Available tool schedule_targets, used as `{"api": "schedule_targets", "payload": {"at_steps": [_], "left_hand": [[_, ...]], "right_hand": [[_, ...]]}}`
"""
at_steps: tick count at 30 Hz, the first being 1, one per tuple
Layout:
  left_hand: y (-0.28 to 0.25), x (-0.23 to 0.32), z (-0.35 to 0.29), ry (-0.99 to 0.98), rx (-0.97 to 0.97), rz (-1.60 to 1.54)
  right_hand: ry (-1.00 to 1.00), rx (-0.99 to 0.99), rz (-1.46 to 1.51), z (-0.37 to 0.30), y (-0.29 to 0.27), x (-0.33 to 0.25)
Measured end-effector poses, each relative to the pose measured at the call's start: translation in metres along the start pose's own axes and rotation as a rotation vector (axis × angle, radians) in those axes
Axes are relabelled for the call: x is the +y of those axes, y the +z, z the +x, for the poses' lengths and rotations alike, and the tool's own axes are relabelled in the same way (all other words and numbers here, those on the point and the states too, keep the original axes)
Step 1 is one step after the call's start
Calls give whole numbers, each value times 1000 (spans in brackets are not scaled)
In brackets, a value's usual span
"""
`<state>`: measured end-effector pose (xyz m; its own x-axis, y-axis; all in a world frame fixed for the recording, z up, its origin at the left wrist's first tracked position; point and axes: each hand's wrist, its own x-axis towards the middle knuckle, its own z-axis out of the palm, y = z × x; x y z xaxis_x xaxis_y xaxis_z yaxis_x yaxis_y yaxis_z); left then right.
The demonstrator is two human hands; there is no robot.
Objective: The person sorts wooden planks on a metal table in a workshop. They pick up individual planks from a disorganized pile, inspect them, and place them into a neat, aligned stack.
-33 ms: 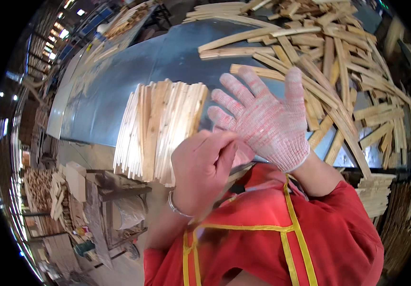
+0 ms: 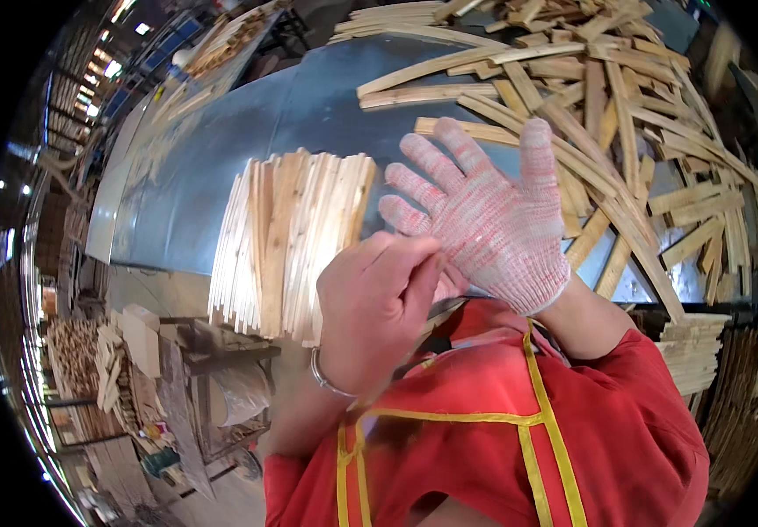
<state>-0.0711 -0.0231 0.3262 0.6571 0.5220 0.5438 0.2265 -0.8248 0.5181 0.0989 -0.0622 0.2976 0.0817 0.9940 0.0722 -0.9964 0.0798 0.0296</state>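
My right hand wears a white-and-red knitted work glove, its palm turned up toward me and its fingers spread. Bare, with a thin bracelet at the wrist, my left hand is closed in a pinch beside the glove's palm edge. The curled fingers hide whatever is between them. Beyond the left hand, a bundle of pale wooden strips lies side by side at the near edge of the blue-grey metal table.
A loose heap of wooden boards covers the table's far right. Stacked wood stands at the lower right. To the lower left are a rough wheeled stand and wood piles. Another table with wood sits far left.
The whole view has shifted slightly. Both hands keep nearly the same pose, the left still pinched against the gloved right hand.
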Motion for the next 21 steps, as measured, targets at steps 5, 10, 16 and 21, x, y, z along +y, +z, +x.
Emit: {"api": "schedule_targets", "payload": {"at_steps": [5,10,16,21], "left_hand": [[41,23,37,84,-133,-71],[59,36,53,330,-165,107],[28,-19,60,74,120,208],[-1,-9,39,141,-157,-89]], "right_hand": [[-143,85,-188,-23,12,-36],[-278,117,-286,-40,13,-44],[-345,-100,-115,-75,21,-48],[-429,-205,-254,-86,27,-18]]}}
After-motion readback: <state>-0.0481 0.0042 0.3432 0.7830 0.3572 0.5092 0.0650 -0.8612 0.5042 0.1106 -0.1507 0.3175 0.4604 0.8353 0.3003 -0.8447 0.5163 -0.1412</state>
